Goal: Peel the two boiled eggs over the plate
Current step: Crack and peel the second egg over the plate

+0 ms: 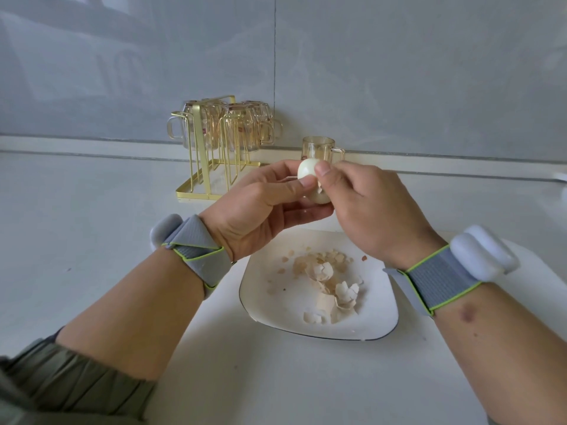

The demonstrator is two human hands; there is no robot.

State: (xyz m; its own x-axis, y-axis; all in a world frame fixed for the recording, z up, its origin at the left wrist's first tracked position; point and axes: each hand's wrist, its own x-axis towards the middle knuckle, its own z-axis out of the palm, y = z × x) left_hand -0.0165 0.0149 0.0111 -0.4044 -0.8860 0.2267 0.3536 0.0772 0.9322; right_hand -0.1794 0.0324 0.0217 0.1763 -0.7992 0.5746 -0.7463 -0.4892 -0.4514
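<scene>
The left hand point(264, 204) curls its grip around a pale, mostly peeled boiled egg point(308, 171) above the white, dark-rimmed square plate point(270, 302). The right hand point(365, 207) pinches a shell flake point(319, 188) at the egg's side. Broken beige eggshell pieces point(328, 283) lie on the plate.

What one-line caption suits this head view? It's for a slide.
Both hands, left and right, peel a boiled egg above a plate of shell fragments.

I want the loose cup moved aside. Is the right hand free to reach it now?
Probably not yet: the right hand is pinching shell off the egg, though the cup stands unobstructed just behind it.
</scene>
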